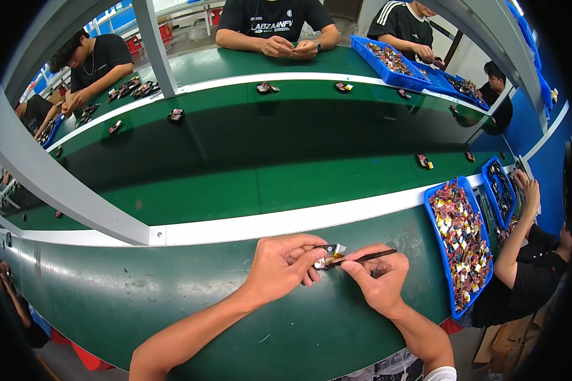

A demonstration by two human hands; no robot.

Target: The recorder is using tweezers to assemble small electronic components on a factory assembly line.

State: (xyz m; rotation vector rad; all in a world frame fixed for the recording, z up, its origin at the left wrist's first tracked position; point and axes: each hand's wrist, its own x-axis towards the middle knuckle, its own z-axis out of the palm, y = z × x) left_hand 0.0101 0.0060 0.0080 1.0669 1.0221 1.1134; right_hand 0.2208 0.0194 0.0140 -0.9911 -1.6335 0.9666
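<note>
Over the near green worktop, my left hand (281, 265) is closed on a small black plastic part (328, 250) that carries a whitish flap and a bit of yellow. Between the thumb and fingers of my right hand (382, 279) is a pair of slim black tweezers (379, 255), with the back end pointing right. Its tip reaches the small part, close to the left fingertips. Fingers cover much of the part, so its full shape is hidden.
To the right stands a blue tray (454, 305) heaped with small reddish, yellow and white pieces; a second blue tray (497, 166) holds dark parts. Beyond a white rail (286, 219), a green conveyor (229, 184) carries scattered small assemblies (424, 161). Co-workers sit opposite and at right. A grey post (63, 184) rises at left.
</note>
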